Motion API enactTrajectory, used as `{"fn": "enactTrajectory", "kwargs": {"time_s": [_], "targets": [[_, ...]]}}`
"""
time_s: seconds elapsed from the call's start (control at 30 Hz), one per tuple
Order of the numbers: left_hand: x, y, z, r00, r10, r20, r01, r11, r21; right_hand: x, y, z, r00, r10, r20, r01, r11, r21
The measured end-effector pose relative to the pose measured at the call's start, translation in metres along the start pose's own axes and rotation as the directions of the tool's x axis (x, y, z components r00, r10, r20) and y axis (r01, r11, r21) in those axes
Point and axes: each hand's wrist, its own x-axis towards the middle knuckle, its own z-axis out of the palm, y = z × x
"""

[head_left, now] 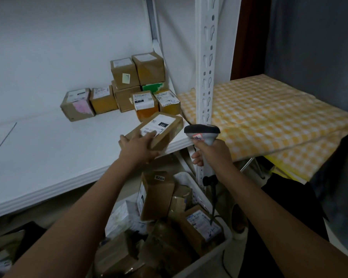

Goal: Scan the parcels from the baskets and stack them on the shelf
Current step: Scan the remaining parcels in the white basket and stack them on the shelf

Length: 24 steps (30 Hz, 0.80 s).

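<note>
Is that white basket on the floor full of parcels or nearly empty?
Full. The white basket is heaped with brown parcels that rise above its rim, some standing on end.

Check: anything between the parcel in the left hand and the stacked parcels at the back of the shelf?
Head view: only a narrow strip of bare white shelf. The held parcel, in the left hand, sits just in front of the stacked parcels, nothing between.

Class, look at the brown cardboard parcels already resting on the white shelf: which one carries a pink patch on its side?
The leftmost brown cardboard parcel, standing alone at the row's left end. Its front face shows a pale pink patch; the others show none.
</note>
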Motion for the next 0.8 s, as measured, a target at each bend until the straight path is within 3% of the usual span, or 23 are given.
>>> {"fn": "enactTrajectory", "kwargs": {"time_s": [0.13, 0.23, 0.37, 0.8], "targets": [[-0.003, -0.013, -0.009, 0.978, 0.191, 0.083, -0.184, 0.980, -0.079, 0.002, 0.001, -0.003, 1.000, 0.011, -0.003, -0.011, 1.000, -0.003], [0.005, -0.023, -0.009, 0.958, 0.282, 0.040, -0.274, 0.951, -0.146, 0.004, 0.002, -0.004, 1.000, 0.004, 0.004, -0.004, 1.000, -0.015], [0.017, -0.013, -0.007, 0.963, 0.253, -0.092, -0.266, 0.945, -0.190, 0.005, 0.004, -0.003, 1.000, 0.009, 0.021, -0.009, 1.000, -0.023], [0.026, -0.014, 0.003, 0.940, 0.289, -0.181, -0.320, 0.931, -0.178, 0.013, 0.009, 0.002, 0.999, -0.027, 0.042, 0.032, 0.994, -0.106]]}}
